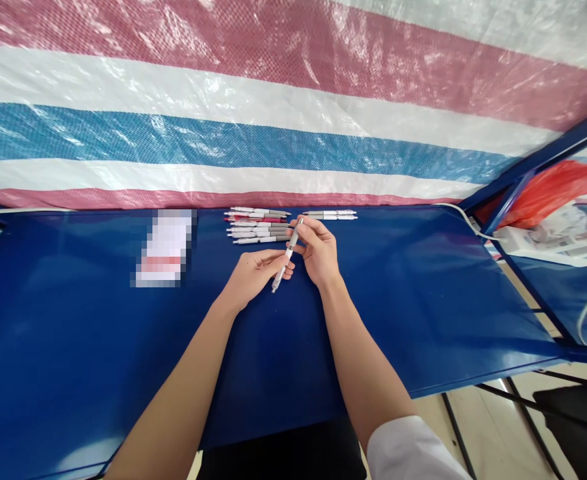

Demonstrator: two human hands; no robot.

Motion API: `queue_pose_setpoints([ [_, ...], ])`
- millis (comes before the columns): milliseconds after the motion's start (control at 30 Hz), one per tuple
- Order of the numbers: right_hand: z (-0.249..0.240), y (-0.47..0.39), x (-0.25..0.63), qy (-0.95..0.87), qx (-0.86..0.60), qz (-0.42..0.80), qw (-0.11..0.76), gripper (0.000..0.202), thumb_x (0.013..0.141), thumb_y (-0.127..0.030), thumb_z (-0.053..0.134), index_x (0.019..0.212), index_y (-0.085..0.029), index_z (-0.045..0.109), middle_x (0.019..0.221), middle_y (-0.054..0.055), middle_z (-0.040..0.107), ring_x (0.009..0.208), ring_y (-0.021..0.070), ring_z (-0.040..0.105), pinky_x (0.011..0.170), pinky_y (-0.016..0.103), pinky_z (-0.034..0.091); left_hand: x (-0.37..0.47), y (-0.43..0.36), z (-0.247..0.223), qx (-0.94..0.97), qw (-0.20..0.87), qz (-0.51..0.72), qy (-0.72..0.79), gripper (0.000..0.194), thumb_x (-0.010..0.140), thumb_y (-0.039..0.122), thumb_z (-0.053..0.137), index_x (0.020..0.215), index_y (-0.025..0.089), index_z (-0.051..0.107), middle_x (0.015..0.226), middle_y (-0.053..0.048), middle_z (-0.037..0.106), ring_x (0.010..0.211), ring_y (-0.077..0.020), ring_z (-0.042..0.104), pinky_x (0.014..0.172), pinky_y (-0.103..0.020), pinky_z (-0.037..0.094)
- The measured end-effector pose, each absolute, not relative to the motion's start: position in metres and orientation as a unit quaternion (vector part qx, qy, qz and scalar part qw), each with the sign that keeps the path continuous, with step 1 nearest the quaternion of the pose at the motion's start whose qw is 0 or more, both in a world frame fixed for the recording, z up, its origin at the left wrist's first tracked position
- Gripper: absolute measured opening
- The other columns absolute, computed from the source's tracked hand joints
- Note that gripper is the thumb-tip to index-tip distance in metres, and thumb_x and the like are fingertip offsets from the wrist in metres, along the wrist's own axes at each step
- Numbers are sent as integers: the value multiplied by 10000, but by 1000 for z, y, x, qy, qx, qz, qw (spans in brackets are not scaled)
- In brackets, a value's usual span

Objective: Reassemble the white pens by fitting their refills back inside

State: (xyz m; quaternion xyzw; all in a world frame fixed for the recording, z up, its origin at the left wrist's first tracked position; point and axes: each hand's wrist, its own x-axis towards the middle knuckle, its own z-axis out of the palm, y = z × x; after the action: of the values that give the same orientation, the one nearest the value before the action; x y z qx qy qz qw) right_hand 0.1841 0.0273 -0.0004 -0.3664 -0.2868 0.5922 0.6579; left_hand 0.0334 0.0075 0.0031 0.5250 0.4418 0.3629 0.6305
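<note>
A white and grey pen point(289, 253) is held slantwise between both hands above the blue table. My left hand point(258, 272) pinches its lower white part, and the clicker end points down toward me. My right hand point(318, 250) has thumb and fingers closed round the grey upper part near the tip. Just beyond the hands lies a group of several pens point(258, 227), white with grey or red parts, side by side. Two more white and grey pens point(331, 215) lie to the right of that group, behind my right hand.
A blurred-out white and red item point(166, 248) lies on the blue table point(73, 320) at the left. Striped plastic sheeting point(223, 100) hangs along the back edge. A red plastic bag point(553, 190) and white items sit beyond the blue frame at right.
</note>
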Motion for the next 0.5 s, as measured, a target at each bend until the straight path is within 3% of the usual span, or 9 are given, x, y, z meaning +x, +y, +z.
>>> queue_pose_setpoints([
  [267, -3, 29, 182, -310, -415, 540, 664, 310, 596, -335, 852, 857, -242, 713, 829, -33, 724, 730, 122, 692, 527, 193, 584, 39, 7, 1, 553, 530, 437, 472, 340, 682, 386, 836, 927, 164, 758, 844, -52, 767, 705, -214, 725, 744, -364, 611],
  [500, -2, 27, 185, -308, -371, 573, 663, 270, 671, -313, 796, 926, -254, 728, 880, -24, 763, 772, 142, 728, 555, 204, 601, 36, 5, 7, 526, 593, 403, 458, 402, 727, 485, 788, 953, 155, 761, 794, -65, 759, 697, -224, 726, 752, -400, 622],
])
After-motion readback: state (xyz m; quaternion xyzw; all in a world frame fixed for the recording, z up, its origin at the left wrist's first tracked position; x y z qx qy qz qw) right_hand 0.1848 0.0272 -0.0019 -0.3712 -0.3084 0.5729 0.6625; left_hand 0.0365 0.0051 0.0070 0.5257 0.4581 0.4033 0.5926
